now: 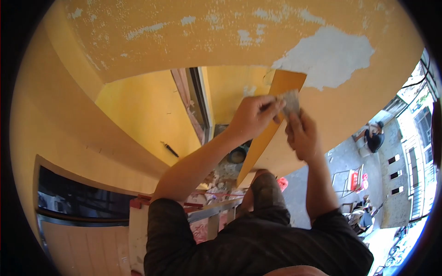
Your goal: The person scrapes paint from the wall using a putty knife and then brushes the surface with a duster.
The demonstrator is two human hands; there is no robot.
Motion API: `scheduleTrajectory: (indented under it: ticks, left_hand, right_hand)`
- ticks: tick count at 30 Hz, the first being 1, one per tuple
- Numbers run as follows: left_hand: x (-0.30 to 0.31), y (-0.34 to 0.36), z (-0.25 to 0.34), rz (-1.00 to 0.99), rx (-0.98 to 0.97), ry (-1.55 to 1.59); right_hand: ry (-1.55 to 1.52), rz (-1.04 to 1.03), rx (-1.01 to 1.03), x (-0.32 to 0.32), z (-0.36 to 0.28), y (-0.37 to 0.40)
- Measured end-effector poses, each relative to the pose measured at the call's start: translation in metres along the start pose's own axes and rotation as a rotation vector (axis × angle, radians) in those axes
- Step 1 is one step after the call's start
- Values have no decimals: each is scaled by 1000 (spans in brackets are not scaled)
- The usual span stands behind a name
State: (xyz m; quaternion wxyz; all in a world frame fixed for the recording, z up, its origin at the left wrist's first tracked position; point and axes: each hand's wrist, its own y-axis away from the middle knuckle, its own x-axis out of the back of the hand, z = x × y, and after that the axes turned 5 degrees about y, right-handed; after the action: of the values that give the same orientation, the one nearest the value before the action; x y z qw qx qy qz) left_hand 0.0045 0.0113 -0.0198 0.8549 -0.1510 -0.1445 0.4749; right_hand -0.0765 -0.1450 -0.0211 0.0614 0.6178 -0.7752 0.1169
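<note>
My right hand (304,134) is closed around the lower end of a flat grey scraper (291,100), whose broad blade points up. My left hand (252,117) is beside it, fingers pinched together at the blade's left edge. Whether those fingers hold the blade or some small thing there is hidden. Both hands are raised in front of an orange wall edge (268,135). Just above and to the right, a large bare whitish patch (331,55) shows in the orange painted wall (184,50).
A window opening with a dark frame (202,96) lies behind my left arm. A black-handled tool (170,149) rests against the yellow wall. Below stand a metal rail (214,210) and a dark bucket (237,155). At right, a person (374,138) sits near a red object (354,180).
</note>
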Motion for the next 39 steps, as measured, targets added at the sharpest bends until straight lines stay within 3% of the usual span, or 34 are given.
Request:
scheduleTrajectory:
  ticks: [4,6,8,10,15,16,17,18,20,23,26,29,35,39]
  left_hand:
    - [-9,-2,-8,-65,-12,1]
    - [-9,0,-4,-60,-37,76]
    - [-9,3,7,29,4,183]
    - [-11,9,20,51,-22,234]
    - [-12,15,33,133,-108,192]
    - [-9,15,35,204,-305,-91]
    - [-8,16,36,273,-495,-377]
    - [-8,15,36,280,-496,-370]
    - [-8,15,36,356,-725,-539]
    - [-2,11,34,302,-828,-793]
    - [1,10,30,211,-768,-942]
    - [-1,6,15,251,-751,-988]
    - [-4,8,14,272,-717,-974]
    - [-9,6,9,299,-741,-928]
  right_hand:
    - [-25,-16,-20,1,9,16]
    - [76,96,242,-5,-1,24]
    - [104,139,333,-6,-15,26]
    - [449,201,739,-4,-32,22]
    - [785,168,859,11,-54,1]
    - [849,198,895,12,-62,-1]
    - [908,183,833,13,-70,0]
    - [916,179,836,13,-72,-4]
    - [910,187,879,14,-70,-10]
    - [918,158,873,18,-69,-16]
    - [952,158,908,20,-68,-20]
    - [946,145,934,19,-70,-25]
    - [895,125,1014,19,-69,-32]
    - [890,119,945,19,-68,-27]
